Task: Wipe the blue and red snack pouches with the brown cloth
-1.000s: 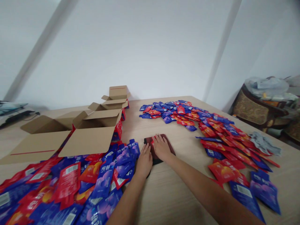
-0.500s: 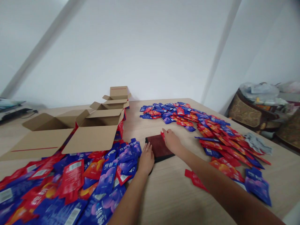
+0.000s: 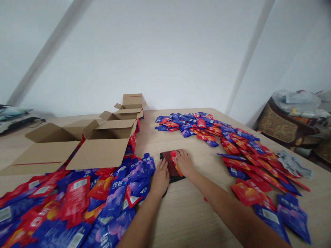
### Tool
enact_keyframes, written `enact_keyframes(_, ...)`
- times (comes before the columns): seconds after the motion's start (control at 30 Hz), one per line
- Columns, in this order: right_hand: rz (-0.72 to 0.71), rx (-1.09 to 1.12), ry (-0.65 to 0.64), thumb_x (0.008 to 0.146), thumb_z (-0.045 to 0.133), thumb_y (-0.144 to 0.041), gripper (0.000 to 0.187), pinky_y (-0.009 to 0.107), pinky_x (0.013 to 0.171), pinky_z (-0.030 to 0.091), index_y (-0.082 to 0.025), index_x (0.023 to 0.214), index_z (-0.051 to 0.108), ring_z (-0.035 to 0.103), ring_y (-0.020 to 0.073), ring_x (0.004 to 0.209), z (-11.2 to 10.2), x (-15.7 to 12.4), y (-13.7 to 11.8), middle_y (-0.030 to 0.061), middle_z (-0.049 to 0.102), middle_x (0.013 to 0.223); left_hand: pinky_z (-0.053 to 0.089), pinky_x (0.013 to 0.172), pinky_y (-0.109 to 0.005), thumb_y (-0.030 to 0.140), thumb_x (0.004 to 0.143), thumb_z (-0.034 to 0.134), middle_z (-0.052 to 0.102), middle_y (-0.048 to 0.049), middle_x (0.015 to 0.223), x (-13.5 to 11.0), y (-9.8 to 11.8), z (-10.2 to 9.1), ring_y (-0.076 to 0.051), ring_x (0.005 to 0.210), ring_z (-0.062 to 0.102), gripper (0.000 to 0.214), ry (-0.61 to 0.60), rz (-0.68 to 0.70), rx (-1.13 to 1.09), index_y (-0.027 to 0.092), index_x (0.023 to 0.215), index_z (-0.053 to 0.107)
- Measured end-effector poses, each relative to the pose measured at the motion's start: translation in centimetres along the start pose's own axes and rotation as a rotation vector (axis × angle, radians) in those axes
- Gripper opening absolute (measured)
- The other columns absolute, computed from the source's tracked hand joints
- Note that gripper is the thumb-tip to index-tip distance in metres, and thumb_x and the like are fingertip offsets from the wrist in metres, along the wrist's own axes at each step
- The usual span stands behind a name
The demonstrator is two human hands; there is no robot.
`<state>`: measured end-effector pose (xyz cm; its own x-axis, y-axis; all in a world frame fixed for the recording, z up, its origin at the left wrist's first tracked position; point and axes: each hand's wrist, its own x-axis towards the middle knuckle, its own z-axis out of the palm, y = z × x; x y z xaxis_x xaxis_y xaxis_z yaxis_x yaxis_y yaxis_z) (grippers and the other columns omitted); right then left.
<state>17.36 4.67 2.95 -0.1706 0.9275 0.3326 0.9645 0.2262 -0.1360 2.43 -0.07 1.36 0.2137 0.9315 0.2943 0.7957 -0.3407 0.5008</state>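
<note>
My left hand [image 3: 160,177] rests flat on the wooden table [image 3: 186,213], fingers stretched out against the left edge of a dark red pouch [image 3: 169,162]. My right hand [image 3: 184,162] lies on top of that pouch, fingers extended, pressing a red sachet [image 3: 176,166] onto it. A heap of red and blue sachets [image 3: 77,203] lies just left of my left hand. Another spread of red and blue sachets [image 3: 232,148] runs along the right side of the table.
Open cardboard boxes [image 3: 85,141] stand at the left back, with a smaller one [image 3: 131,103] behind them. A grey crumpled wrapper [image 3: 292,160] lies at the right edge. Furniture with plastic bags [image 3: 292,113] stands beyond the table on the right.
My right hand reached toward the right-hand sachets, then came back onto the dark pouch with a red sachet under it. My left hand stayed at the pouch's left edge.
</note>
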Motion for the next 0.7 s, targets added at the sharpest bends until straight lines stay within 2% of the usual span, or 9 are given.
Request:
enact_keyframes(0.1, 0.078, -0.051, -0.041, 0.090, 0.043, -0.034, 0.035, 0.034, 0.086, 0.038, -0.017, 0.120, 0.048, 0.045, 0.0240, 0.109, -1.0, -0.1, 2.2, 0.0138, 0.051, 0.116, 0.025, 0.111, -0.037, 0.017, 0.088, 0.029, 0.039, -0.0113, 0.141, -0.1, 0.0, 0.1, -0.019, 0.134, 0.027, 0.044, 0.010, 0.006, 0.011, 0.008, 0.127, 0.047)
enact_keyframes(0.2, 0.181, -0.067, -0.135, 0.090, 0.043, -0.033, 0.031, 0.029, 0.071, 0.043, -0.016, 0.116, 0.048, 0.055, 0.0215, 0.093, -2.3, -0.1, 4.0, 0.0142, 0.051, 0.112, 0.026, 0.110, -0.038, 0.019, 0.089, 0.029, 0.040, -0.0115, 0.141, -0.2, 0.1, 0.1, -0.019, 0.134, 0.027, 0.044, 0.008, 0.017, 0.056, 0.008, 0.127, 0.047)
enact_keyframes(0.3, 0.273, 0.013, -0.189, 0.089, 0.045, -0.029, 0.027, 0.028, 0.068, 0.043, -0.014, 0.111, 0.048, 0.059, 0.0198, 0.085, -4.0, 0.6, 4.6, 0.0146, 0.054, 0.110, 0.026, 0.110, -0.038, 0.025, 0.090, 0.031, 0.039, -0.0138, 0.141, -0.2, 0.4, 0.0, -0.022, 0.134, 0.027, 0.045, 0.009, 0.030, 0.115, 0.006, 0.127, 0.046)
enact_keyframes(0.37, 0.307, 0.163, -0.200, 0.087, 0.049, -0.029, 0.025, 0.028, 0.071, 0.042, -0.014, 0.107, 0.049, 0.059, 0.0206, 0.087, -4.9, 1.5, 3.8, 0.0130, 0.058, 0.102, 0.026, 0.110, -0.039, 0.029, 0.090, 0.033, 0.038, -0.0160, 0.141, -0.4, 0.6, 0.0, -0.024, 0.134, 0.027, 0.047, 0.017, 0.036, 0.145, 0.004, 0.128, 0.045)
enact_keyframes(0.43, 0.280, 0.431, -0.226, 0.085, 0.051, -0.032, 0.025, 0.028, 0.072, 0.043, -0.015, 0.104, 0.051, 0.059, 0.0198, 0.085, -5.5, 2.6, 2.0, 0.0095, 0.061, 0.093, 0.027, 0.109, -0.040, 0.032, 0.089, 0.035, 0.038, -0.0168, 0.141, -0.5, 0.8, 0.0, -0.025, 0.134, 0.027, 0.049, 0.024, 0.038, 0.157, 0.004, 0.128, 0.044)
enact_keyframes(0.53, 0.092, 0.912, -0.270, 0.087, 0.044, -0.040, 0.030, 0.028, 0.072, 0.045, -0.019, 0.108, 0.053, 0.059, 0.0162, 0.081, -5.1, 4.7, -1.1, 0.0054, 0.063, 0.092, 0.029, 0.108, -0.042, 0.034, 0.089, 0.037, 0.040, -0.0140, 0.140, -0.8, 0.8, 0.3, -0.025, 0.134, 0.026, 0.048, 0.055, 0.046, 0.135, 0.010, 0.130, 0.043)
enact_keyframes(0.57, 0.045, 0.959, -0.259, 0.089, 0.041, -0.041, 0.033, 0.028, 0.073, 0.045, -0.020, 0.111, 0.053, 0.059, 0.0150, 0.081, -4.8, 5.4, -1.8, 0.0046, 0.063, 0.093, 0.030, 0.107, -0.043, 0.034, 0.088, 0.038, 0.040, -0.0134, 0.140, -0.8, 0.7, 0.5, -0.025, 0.134, 0.027, 0.048, 0.075, 0.042, 0.124, 0.012, 0.131, 0.042)
enact_keyframes(0.63, 0.052, 0.809, -0.198, 0.090, 0.038, -0.039, 0.035, 0.029, 0.078, 0.045, -0.021, 0.116, 0.051, 0.059, 0.0143, 0.086, -3.8, 7.0, -1.9, 0.0046, 0.063, 0.098, 0.030, 0.107, -0.045, 0.032, 0.088, 0.039, 0.040, -0.0147, 0.140, -0.8, 0.5, 0.8, -0.026, 0.133, 0.029, 0.048, 0.098, 0.016, 0.104, 0.011, 0.130, 0.042)
enact_keyframes(0.7, 0.131, 0.540, -0.124, 0.089, 0.039, -0.032, 0.036, 0.031, 0.085, 0.043, -0.018, 0.119, 0.051, 0.057, 0.0159, 0.096, -2.8, 8.5, -0.5, 0.0080, 0.062, 0.106, 0.029, 0.107, -0.047, 0.032, 0.087, 0.039, 0.038, -0.0167, 0.141, -0.6, 0.4, 0.9, -0.027, 0.133, 0.029, 0.049, 0.081, -0.004, 0.084, 0.007, 0.129, 0.043)
